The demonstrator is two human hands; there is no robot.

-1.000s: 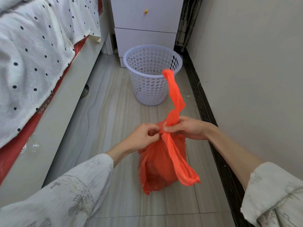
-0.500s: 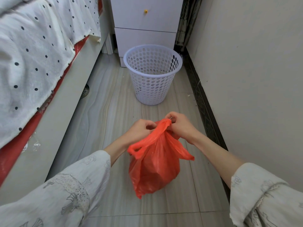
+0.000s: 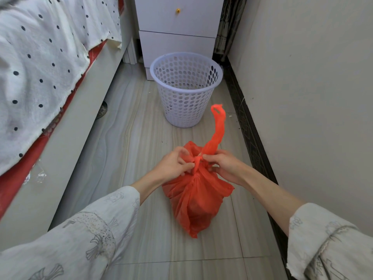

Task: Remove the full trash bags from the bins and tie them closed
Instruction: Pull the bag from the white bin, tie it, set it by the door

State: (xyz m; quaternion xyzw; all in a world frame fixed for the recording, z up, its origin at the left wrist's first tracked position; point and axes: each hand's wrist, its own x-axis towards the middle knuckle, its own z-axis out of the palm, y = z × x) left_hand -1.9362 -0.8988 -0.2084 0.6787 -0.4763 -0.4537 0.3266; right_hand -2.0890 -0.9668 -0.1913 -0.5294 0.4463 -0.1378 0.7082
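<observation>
1. Narrow tiled floor (image 3: 141,138) strip: bed (image 3: 40,67) on left, wall (image 3: 302,98) on right, white drawer unit (image 3: 177,27) at far end.
2. Count: one orange bag (image 3: 193,199), one white perforated bin (image 3: 186,89), two hands.
3. Bag sits near, centre-right, well apart from bin, which stands far, by the drawers.
4. Bag's long axis runs near-far; one handle tail (image 3: 219,126) points up and far, toward the bin.
5. Left hand (image 3: 173,166) and right hand (image 3: 226,164) both pinched tight on the knot (image 3: 197,159) at the neck.
</observation>
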